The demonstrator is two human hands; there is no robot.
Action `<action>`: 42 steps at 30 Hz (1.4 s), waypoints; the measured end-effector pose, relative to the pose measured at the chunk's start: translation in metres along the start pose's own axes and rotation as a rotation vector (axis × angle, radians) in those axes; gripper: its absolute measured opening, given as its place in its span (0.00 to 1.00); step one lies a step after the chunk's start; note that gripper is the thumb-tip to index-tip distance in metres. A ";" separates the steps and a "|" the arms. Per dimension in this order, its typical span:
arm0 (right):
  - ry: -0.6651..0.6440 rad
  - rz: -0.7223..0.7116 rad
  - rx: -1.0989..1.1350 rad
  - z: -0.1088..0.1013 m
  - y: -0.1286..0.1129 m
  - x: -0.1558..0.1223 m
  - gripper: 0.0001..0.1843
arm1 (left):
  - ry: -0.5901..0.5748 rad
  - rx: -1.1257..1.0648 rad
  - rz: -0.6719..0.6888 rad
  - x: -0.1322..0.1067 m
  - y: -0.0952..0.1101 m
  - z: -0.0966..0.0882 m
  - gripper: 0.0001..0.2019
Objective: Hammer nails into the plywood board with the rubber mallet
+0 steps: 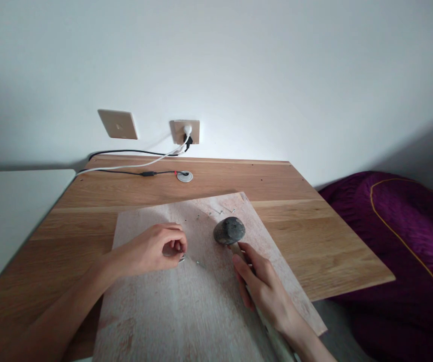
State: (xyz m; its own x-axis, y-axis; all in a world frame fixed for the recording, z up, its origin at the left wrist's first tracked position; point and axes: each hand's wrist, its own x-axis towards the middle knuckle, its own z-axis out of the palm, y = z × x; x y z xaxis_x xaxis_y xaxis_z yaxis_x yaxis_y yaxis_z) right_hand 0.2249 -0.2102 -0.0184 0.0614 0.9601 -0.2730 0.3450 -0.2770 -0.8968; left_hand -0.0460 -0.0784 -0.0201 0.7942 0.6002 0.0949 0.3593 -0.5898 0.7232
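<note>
Pale board (156, 311); right fingers (242, 269) wrap mallet (230, 231), left fingers (178, 245) pinch nails (182, 259).

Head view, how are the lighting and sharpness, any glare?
In the head view, light is soft without harsh glare; same view, shadow darkens the wall at far right; same view, the mallet looks fairly clear, the small nails faint.

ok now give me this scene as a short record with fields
right grip: holds a black-headed mallet by its handle
left grip: curled, small metal pieces beside it; whether held is unclear
work surface: pale board on a wooden table
nails: a row near the board's far edge
wall socket: white plug and black plug
right side: purple fabric
</note>
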 end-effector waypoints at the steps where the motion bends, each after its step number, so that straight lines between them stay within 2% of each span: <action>1: 0.000 -0.001 0.004 0.000 0.000 0.000 0.34 | 0.009 0.006 0.005 0.000 0.001 0.000 0.08; 13: -0.003 0.004 0.014 0.001 -0.002 0.000 0.35 | 0.071 0.053 0.022 0.002 0.004 0.000 0.07; 31: 0.006 0.000 0.007 0.000 0.001 -0.001 0.33 | 0.044 0.003 0.013 0.001 0.001 -0.002 0.08; 42: 0.008 -0.008 0.004 0.000 0.001 -0.001 0.31 | 0.081 0.031 0.010 0.002 0.000 -0.001 0.09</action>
State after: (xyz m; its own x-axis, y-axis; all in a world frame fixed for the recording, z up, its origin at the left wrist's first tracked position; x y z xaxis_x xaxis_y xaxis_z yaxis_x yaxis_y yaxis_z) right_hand 0.2250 -0.2116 -0.0194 0.0658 0.9625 -0.2630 0.3417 -0.2694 -0.9004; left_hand -0.0450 -0.0772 -0.0195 0.7563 0.6350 0.1576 0.3674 -0.6115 0.7008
